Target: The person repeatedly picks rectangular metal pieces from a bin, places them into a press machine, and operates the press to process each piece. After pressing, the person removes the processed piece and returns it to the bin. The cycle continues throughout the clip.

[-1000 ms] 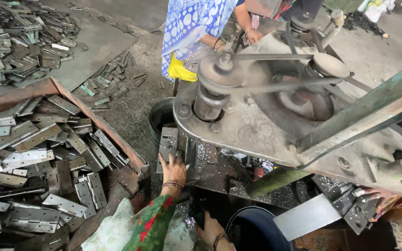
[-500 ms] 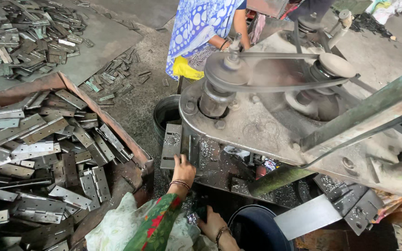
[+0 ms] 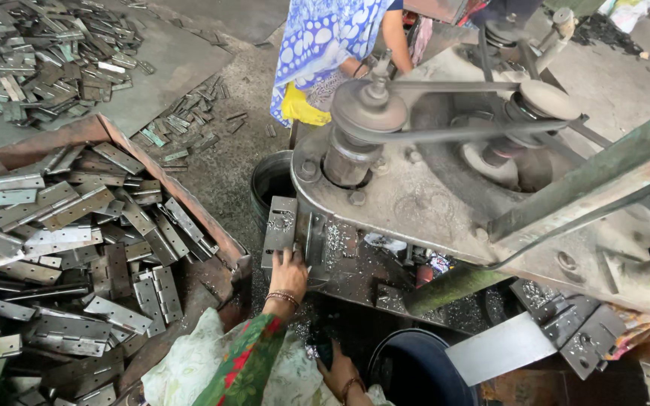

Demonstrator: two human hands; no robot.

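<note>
Since half a second ago the left hand (image 3: pixel 289 272) has slid up along the metal plate (image 3: pixel 280 229); a second ago it lay lower, at the plate's bottom edge. View itself shifted little.

Far left: wooden tray (image 3: pixel 165 180) heaped with grey hinges (image 3: pixel 77 240), flat and overlapping. Above it, a second loose pile of hinges (image 3: pixel 47 60) on a grey sheet on the floor.

Centre-left: the plate stands upright against the front of the machine (image 3: pixel 430 195), just beside a dark round bucket (image 3: pixel 271 180). It shows punched holes near its top. Left hand rests on its lower right edge, fingers pressed together against the metal, thumb side toward the machine. Bangles (image 3: pixel 283 298) at the wrist; green and red patterned sleeve (image 3: pixel 246 361) below.

Centre-low: right hand (image 3: pixel 338 370) hangs in the dark gap under the machine, next to the rim of a blue bucket (image 3: pixel 415 368). Its grip: cannot tell, fingers lost in shadow.

Centre-top: another person in a blue-and-white patterned garment (image 3: pixel 332 37) stands behind the machine, one arm reaching toward it.

Right: pulley (image 3: pixel 366 113) and belt (image 3: pixel 453 134) across the machine top, green steel beam (image 3: pixel 588 188) slanting over it. Metal shavings litter the bed below.
</note>
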